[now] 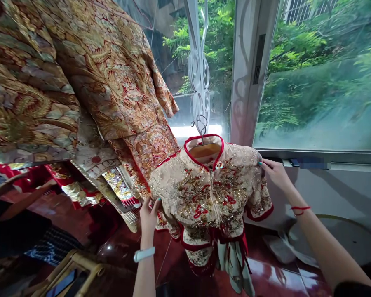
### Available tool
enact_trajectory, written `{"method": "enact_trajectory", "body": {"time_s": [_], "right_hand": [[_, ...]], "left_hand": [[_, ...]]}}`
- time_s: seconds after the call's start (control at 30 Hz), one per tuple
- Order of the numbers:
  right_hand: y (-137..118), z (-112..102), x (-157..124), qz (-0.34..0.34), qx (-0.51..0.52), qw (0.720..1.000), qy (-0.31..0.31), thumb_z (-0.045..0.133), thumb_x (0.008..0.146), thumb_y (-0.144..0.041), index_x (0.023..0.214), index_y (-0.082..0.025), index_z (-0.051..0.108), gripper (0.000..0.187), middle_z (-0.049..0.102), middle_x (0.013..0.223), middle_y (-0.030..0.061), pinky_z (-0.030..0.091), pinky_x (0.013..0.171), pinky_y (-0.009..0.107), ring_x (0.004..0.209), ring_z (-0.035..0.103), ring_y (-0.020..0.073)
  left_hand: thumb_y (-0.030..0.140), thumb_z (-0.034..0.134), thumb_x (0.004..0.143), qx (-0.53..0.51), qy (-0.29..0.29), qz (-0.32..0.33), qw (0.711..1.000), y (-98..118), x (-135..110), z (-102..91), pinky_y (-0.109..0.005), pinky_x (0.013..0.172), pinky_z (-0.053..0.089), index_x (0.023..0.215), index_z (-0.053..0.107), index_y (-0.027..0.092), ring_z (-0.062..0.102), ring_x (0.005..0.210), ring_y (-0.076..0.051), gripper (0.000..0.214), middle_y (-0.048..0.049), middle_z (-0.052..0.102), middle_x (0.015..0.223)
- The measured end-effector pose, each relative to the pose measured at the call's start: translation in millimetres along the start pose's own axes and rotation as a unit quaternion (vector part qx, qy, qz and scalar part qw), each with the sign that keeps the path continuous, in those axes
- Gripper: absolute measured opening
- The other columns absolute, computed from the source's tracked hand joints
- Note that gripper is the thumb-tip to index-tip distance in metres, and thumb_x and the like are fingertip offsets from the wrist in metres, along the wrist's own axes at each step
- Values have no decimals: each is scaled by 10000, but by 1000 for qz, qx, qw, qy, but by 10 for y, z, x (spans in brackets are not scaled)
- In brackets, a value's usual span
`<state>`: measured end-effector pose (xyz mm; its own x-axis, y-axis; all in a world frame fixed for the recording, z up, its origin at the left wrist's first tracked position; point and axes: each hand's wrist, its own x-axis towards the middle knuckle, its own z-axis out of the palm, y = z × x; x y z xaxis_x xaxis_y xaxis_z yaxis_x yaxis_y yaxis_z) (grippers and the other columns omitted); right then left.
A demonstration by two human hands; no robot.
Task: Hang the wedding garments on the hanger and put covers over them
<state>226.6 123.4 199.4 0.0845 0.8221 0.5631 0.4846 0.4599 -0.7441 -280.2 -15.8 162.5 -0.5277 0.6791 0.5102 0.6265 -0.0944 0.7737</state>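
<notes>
Window (321, 74) light on a cream embroidered jacket (204, 194) touched from both sides

Green foliage fills the glass beyond a white metal scrollwork grille (198, 70). From that grille the jacket, with red piping and gold-and-red sequin work, hangs on a wire hook (202, 123) above a glossy red tile floor (284, 280). The left hand (149, 218), a white wristband (144, 254) below it, sits at the jacket's lower side edge, fingers slightly spread; whether they pinch the cloth cannot be told. The right hand (275, 175), a red string bracelet (300, 209) at its wrist, rests against the opposite shoulder, fingers pressed together. Gold brocade garments (111, 74) hang just beside it.
</notes>
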Motion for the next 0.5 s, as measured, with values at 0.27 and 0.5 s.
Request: {"method": "enact_trajectory", "body": {"time_s": [0.27,0.5], "right_hand": [[66,173,15,21,-27,994,104,539,831,-576,835,-152,758,478,742,781,78,495,635,325,719,659,249],[513,10,-817,186,-20,973,133,486,857,-543,1105,-182,674,477,717,1066,153,514,879,447,938,672,293]], "left_hand": [[437,453,830,73,126,5,989,-248,-288,59,-342,705,489,809,670,141,624,701,-231,368,-111,684,750],[529,409,829,-64,99,-311,943,-526,-909,90,-351,792,514,953,610,198,633,864,-219,407,-63,671,906]]}}
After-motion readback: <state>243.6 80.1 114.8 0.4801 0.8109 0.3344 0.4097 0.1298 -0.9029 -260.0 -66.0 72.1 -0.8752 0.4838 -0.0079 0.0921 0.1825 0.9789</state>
